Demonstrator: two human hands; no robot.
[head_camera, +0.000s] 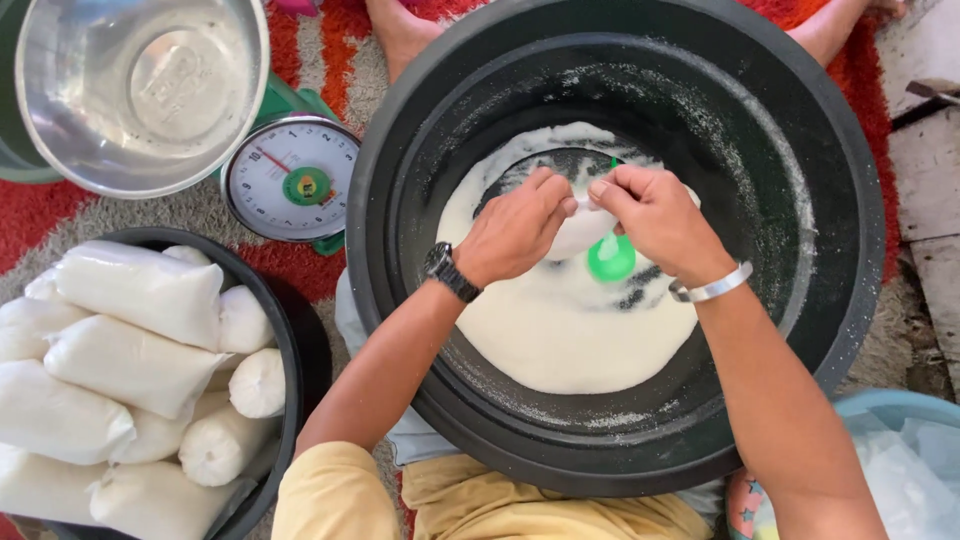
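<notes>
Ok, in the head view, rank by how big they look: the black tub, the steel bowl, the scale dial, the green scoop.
1. Black tub
2. Steel bowl, though it sits nearer the camera
3. Scale dial
4. Green scoop, partly hidden under the hands

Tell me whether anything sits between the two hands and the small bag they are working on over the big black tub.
Nothing visible does. The left hand and the right hand both pinch the small white bag directly, above the white powder in the black tub. The green scoop lies just beneath the bag.
</notes>
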